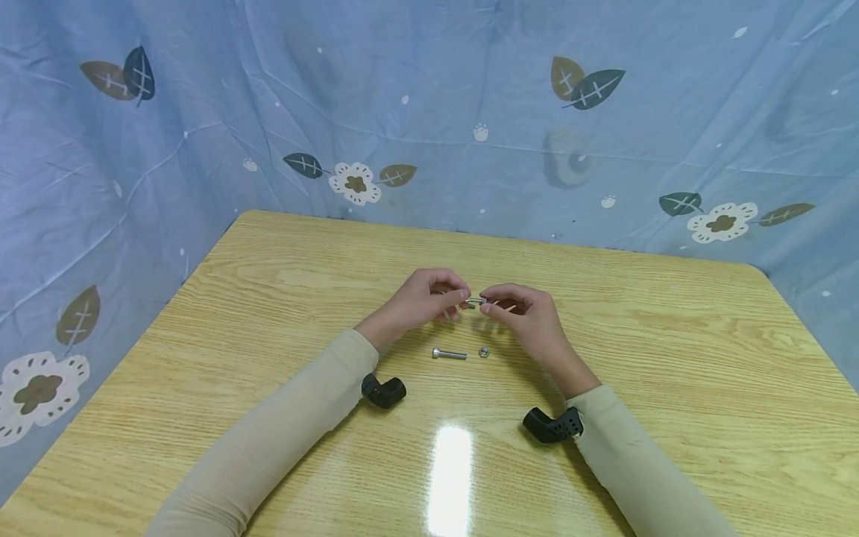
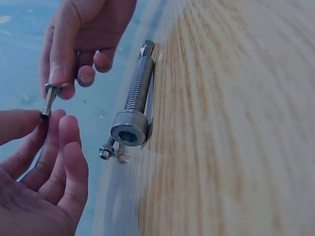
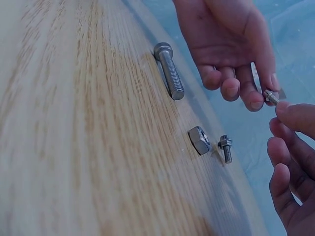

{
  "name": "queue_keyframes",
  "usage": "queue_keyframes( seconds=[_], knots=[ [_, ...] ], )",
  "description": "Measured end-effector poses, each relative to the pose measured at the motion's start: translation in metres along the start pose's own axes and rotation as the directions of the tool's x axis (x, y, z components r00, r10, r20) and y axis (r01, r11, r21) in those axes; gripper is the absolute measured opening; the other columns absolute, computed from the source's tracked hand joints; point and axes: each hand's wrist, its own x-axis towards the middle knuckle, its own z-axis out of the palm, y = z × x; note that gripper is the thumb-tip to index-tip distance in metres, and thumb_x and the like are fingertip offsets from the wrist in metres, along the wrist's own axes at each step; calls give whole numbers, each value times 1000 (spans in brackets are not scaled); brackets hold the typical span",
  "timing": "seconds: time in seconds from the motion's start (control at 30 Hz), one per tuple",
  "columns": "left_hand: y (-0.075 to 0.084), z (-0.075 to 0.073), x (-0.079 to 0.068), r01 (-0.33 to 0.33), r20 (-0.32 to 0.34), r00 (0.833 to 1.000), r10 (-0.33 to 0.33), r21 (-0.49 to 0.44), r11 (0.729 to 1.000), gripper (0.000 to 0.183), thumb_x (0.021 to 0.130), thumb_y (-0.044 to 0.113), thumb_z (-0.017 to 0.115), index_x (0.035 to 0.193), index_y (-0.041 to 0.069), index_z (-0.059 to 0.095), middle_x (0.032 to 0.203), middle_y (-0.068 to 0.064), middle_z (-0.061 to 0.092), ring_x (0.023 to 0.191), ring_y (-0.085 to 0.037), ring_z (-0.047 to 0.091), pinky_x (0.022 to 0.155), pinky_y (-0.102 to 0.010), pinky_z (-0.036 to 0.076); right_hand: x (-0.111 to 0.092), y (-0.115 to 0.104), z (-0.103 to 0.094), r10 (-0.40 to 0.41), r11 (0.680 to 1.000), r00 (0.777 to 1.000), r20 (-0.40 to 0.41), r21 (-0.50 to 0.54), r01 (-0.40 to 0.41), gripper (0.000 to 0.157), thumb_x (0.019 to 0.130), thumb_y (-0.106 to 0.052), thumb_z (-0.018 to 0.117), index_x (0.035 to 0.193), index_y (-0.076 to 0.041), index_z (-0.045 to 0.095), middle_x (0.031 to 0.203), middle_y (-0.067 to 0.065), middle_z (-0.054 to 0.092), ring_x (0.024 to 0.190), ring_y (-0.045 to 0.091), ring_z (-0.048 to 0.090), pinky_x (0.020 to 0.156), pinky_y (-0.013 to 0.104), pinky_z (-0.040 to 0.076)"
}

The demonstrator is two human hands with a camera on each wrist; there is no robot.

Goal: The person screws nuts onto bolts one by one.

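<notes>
Above the middle of the table, my left hand (image 1: 436,294) pinches one end of a small bolt (image 2: 50,102) between thumb and fingertips. My right hand (image 1: 526,313) pinches a small nut (image 2: 52,89) at the bolt's other end. The fingers partly cover both ends. Nearer to me on the table lies a large socket-head bolt (image 1: 450,354), its knurled head to the left. Just right of its threaded tip, a large hex nut (image 1: 485,352) rests flat. Another small bolt with a nut on it (image 3: 225,146) lies beyond the large nut.
The wood-grain table (image 1: 282,313) has rounded far corners. A blue patterned curtain (image 1: 470,97) hangs behind it and along the left side. Black wrist mounts (image 1: 384,391) sit on both sleeved forearms. Bright glare (image 1: 450,477) marks the near tabletop.
</notes>
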Motion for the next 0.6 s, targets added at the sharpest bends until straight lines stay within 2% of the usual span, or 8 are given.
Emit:
queue_keyframes(
  seconds=[0.1, 0.27, 0.5, 0.6],
  knots=[
    [0, 0, 0, -7, -6, 1000, 7, 5, 1000, 18, 98, 20, 59, 108, 8, 67, 104, -19, 67, 85, -35, 65, 67, -34, 53, 3, 10, 1, -5, 1000, 1000, -5, 12, 5, 25, 91, -8, 66, 114, 2, 68, 107, 21, 68, 84, 9, 63, 74, 20, 51],
    [2, 1, -1, -22, -18, 1000, 23, 18, 1000, 19, 95, 16, 63, 110, 5, 66, 102, -10, 65, 86, -36, 65, 67, -36, 52, 8, 30, 2, -16, 999, 1000, -8, 28, 16, 25, 91, -15, 68, 114, -5, 69, 106, 15, 69, 83, 6, 63, 74, 21, 52],
    [3, 1, -3, -68, -24, 997, 68, -4, 998, 15, 91, 11, 68, 105, 10, 67, 100, -9, 65, 88, -36, 65, 66, -38, 52, 9, 35, 2, -19, 998, 1000, -10, 62, 20, 23, 92, -22, 68, 111, -9, 71, 103, 13, 70, 82, 14, 66, 71, 25, 52],
    [3, 2, -3, -69, -28, 997, 69, -1, 998, 14, 92, 14, 67, 106, 11, 67, 102, -8, 65, 87, -35, 66, 68, -37, 53, 9, 34, 3, -19, 998, 1000, -15, 67, 20, 23, 92, -22, 68, 111, -9, 71, 104, 14, 70, 82, 15, 67, 70, 25, 52]
  ],
)
